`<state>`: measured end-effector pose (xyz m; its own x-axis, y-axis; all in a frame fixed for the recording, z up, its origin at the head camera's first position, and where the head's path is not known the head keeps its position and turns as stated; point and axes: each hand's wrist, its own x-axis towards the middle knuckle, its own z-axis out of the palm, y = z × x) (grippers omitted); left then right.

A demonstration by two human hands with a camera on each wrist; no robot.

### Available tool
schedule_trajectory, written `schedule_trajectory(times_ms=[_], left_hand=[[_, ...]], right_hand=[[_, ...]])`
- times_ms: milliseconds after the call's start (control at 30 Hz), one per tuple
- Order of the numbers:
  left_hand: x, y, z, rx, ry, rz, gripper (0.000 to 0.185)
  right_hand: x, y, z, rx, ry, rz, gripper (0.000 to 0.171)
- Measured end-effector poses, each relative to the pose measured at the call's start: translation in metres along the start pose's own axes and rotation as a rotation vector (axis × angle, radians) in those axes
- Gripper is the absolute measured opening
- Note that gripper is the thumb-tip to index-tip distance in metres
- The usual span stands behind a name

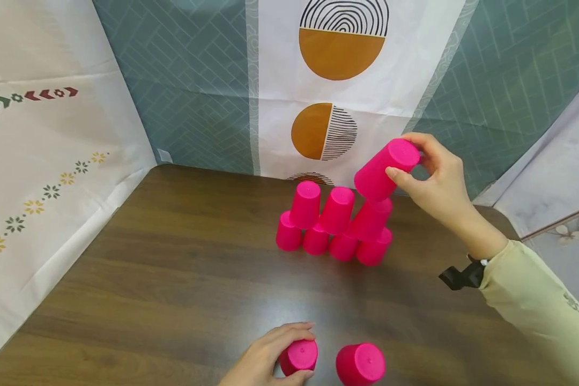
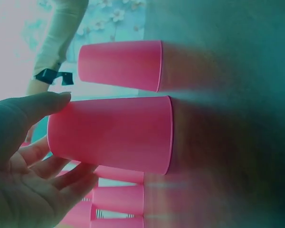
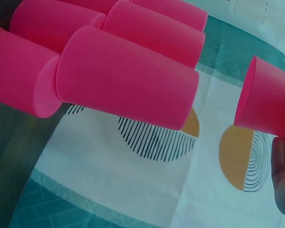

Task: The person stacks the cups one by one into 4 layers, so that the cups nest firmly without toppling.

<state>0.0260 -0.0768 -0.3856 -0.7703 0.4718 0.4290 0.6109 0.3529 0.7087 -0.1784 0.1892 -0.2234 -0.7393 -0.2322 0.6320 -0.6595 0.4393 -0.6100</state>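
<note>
pink cup (image 1: 385,169) tilted above the stack (image 1: 335,225), right hand (image 1: 434,179) fingers gripping it; left hand (image 1: 265,356) fingers hold another cup (image 1: 299,356).

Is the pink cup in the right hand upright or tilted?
Tilted. The cup in the right hand leans with its closed base up and to the right, above the cup stack.

Ten pink cups in all: four in bottom row (image 1: 328,244), three in second row (image 1: 338,210), one held cup (image 1: 385,169) up at right, two near cups (image 1: 330,362) at front. Two hands. One table (image 1: 173,268).
</note>
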Motion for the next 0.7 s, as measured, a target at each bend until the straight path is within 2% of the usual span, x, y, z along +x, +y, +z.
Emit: schedule_trajectory(times_ms=[100, 367, 500, 700], left_hand=[[-0.006, -0.005, 0.000, -0.025, 0.046, 0.051, 0.039], [-0.014, -0.009, 0.001, -0.033, 0.097, 0.093, 0.040], [-0.015, -0.007, 0.000, -0.078, 0.090, 0.042, 0.041], [-0.016, -0.005, 0.000, -0.091, 0.095, -0.014, 0.042]], right_hand=[[0.004, 0.006, 0.006, -0.045, -0.022, 0.045, 0.047], [0.008, 0.024, 0.016, -0.175, -0.087, 0.149, 0.043], [0.006, 0.029, 0.020, -0.187, -0.099, 0.160, 0.044], [0.005, 0.033, 0.025, -0.155, -0.124, 0.145, 0.044]])
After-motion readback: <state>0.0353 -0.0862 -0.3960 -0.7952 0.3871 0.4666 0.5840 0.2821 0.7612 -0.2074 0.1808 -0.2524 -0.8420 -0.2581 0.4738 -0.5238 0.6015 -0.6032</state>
